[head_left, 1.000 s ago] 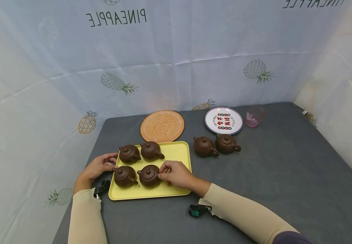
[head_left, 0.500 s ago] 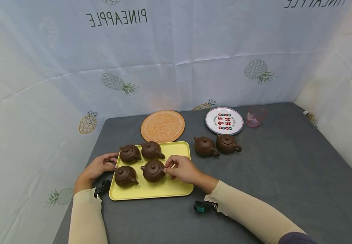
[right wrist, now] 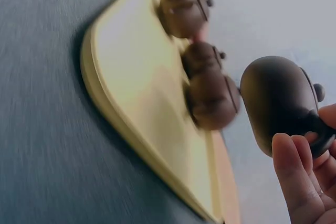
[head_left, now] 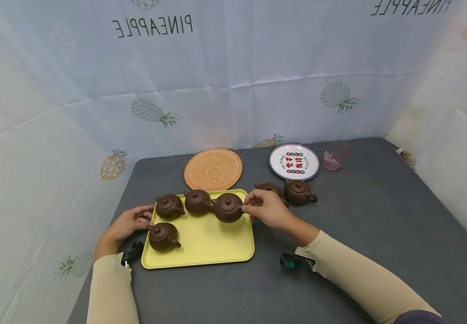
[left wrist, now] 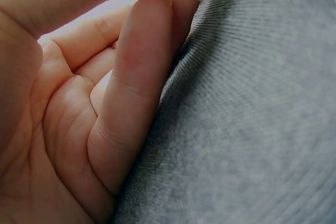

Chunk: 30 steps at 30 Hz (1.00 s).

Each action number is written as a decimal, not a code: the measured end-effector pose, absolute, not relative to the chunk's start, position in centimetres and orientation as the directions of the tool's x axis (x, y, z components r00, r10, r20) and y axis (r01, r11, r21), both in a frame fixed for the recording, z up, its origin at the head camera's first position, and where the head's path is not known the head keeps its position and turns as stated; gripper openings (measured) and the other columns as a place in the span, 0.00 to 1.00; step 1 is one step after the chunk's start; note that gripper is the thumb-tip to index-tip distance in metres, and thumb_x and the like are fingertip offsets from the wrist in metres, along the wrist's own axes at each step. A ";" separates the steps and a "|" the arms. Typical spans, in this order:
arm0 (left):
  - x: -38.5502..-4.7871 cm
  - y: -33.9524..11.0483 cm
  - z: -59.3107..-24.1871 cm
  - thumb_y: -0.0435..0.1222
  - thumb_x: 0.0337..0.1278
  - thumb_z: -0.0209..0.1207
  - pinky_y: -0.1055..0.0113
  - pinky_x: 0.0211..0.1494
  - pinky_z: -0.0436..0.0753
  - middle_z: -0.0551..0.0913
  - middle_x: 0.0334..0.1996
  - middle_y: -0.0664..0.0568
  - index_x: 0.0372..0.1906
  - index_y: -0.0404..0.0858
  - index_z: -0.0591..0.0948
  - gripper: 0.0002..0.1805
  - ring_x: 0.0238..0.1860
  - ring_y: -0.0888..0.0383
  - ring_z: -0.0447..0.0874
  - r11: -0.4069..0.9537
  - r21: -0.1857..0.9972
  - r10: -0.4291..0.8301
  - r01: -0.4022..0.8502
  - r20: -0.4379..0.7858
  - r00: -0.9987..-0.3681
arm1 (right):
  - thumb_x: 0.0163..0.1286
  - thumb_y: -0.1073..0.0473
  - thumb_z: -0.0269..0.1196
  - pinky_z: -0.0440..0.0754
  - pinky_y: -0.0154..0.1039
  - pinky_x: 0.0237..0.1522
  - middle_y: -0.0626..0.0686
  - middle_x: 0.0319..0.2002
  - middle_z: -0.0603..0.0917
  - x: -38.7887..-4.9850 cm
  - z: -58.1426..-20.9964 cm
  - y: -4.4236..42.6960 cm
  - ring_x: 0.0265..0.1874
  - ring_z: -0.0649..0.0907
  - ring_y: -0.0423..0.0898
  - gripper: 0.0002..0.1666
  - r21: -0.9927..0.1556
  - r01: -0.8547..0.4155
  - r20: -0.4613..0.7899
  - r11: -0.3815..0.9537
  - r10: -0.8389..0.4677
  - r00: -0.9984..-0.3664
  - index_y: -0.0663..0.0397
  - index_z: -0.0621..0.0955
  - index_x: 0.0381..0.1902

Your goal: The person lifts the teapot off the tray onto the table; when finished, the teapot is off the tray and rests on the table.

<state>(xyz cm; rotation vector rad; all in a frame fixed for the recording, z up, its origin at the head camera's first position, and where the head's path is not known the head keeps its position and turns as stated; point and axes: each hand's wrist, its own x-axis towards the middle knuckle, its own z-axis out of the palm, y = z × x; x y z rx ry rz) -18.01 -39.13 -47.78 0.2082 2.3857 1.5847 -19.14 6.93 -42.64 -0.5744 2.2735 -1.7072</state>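
One brown teapot (head_left: 227, 208) is being held up over a yellow tray (head_left: 205, 254), in a person's right hand (head_left: 269, 209)
The right thumb and fingers are pinching its handle (right wrist: 321, 141), and the teapot is hanging above the tray's far right part, spout pointing left. The left hand (head_left: 126, 226) is resting at the tray's left edge, fingers loosely bent, thumb set apart from them. Three more pots are standing on the tray: a near pot (head_left: 162, 237) beside the left thumb, a far-left pot (head_left: 168, 208) and a far-middle pot (head_left: 196, 202). On the gray table (head_left: 217, 294), a partly hidden pot (head_left: 269, 186) and a fully visible pot (head_left: 297, 193) are sitting beyond the right hand; behind them are lying a white plate (head_left: 294, 162) and, behind the tray, a round orange board (head_left: 213, 169)
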 end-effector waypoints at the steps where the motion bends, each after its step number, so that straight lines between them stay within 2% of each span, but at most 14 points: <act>1: -17.9 -39.2 -47.7 0.24 0.57 0.62 0.69 0.41 0.80 0.74 0.47 0.33 0.68 0.20 0.61 0.35 0.37 0.60 0.82 0.391 0.920 0.263 -0.031 -0.144 -0.954 | 0.65 0.60 0.67 0.82 0.56 0.34 0.58 0.29 0.82 -19.2 -42.4 7.4 0.25 0.84 0.53 0.06 -0.955 -0.164 0.041 0.248 -0.436 -0.899 0.55 0.81 0.37; 6: -17.6 -39.4 -47.3 0.24 0.58 0.61 0.69 0.41 0.80 0.74 0.47 0.33 0.68 0.20 0.61 0.35 0.37 0.60 0.82 0.401 0.916 0.264 -0.029 -0.146 -0.953 | 0.66 0.60 0.66 0.82 0.57 0.36 0.59 0.32 0.82 -19.5 -41.1 10.0 0.26 0.84 0.53 0.08 -0.950 -0.166 0.054 0.265 -0.384 -0.922 0.57 0.80 0.39; 15: -17.9 -39.6 -47.7 0.25 0.59 0.60 0.67 0.41 0.80 0.75 0.47 0.37 0.69 0.21 0.61 0.35 0.37 0.58 0.82 0.419 0.907 0.269 -0.030 -0.156 -0.950 | 0.66 0.63 0.66 0.84 0.49 0.34 0.62 0.35 0.83 -19.8 -39.6 14.9 0.26 0.84 0.53 0.11 -0.957 -0.160 0.092 0.244 -0.267 -0.959 0.67 0.79 0.41; 23: -17.7 -39.5 -47.6 0.23 0.59 0.59 0.68 0.39 0.80 0.74 0.47 0.33 0.68 0.19 0.59 0.34 0.35 0.60 0.81 0.378 0.926 0.285 -0.014 -0.131 -0.950 | 0.68 0.61 0.65 0.84 0.51 0.36 0.64 0.38 0.83 -19.9 -39.9 19.3 0.28 0.86 0.52 0.14 -0.952 -0.141 0.094 0.273 -0.181 -0.979 0.68 0.77 0.44; 30: -18.2 -39.3 -48.0 0.24 0.59 0.60 0.68 0.40 0.80 0.76 0.46 0.37 0.68 0.19 0.60 0.34 0.37 0.60 0.82 0.381 0.925 0.292 -0.006 -0.126 -0.948 | 0.70 0.59 0.63 0.84 0.45 0.34 0.62 0.38 0.82 -19.5 -40.5 23.3 0.31 0.86 0.53 0.17 -0.940 -0.116 0.088 0.320 -0.100 -0.991 0.70 0.76 0.47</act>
